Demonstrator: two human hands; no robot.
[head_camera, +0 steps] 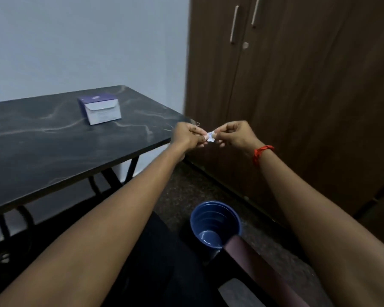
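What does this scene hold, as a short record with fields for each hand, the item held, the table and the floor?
left hand: pinches one end of the small white packet
right hand: pinches the other end; red thread at the wrist
small white packet: held in the air between both hands
table: dark, marbled; purple and white box on it
floor: blue bin, open top
background: brown wardrobe, doors closed

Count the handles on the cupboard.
2. The left handle and right handle sit side by side high on the cupboard, either side of the door gap. The picture's top edge cuts off the right one. More may be out of view.
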